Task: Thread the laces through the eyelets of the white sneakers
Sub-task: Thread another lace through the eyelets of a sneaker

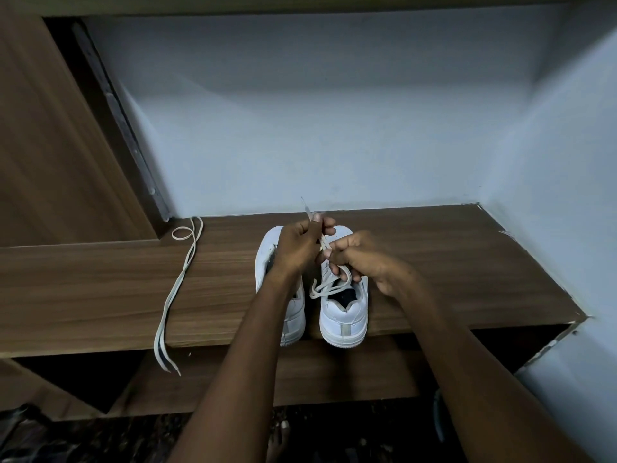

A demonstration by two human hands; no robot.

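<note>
Two white sneakers stand side by side on a wooden shelf [434, 262], heels toward me. The right sneaker [344, 315] has a grey-white lace [325, 287] looped over its opening. My left hand [298, 247] pinches one end of that lace, whose tip sticks up above my fingers. My right hand [364, 259] grips the same lace just above the shoe's tongue. The left sneaker [267, 248] is partly hidden under my left forearm. A second, loose lace [177, 285] lies on the shelf to the left, its ends hanging over the front edge.
A pale wall rises behind the shelf and at the right. A wooden panel [50, 145] closes the left side. A lower wooden board [300, 375] lies below the shelf's front edge. Dark patterned floor shows at the bottom.
</note>
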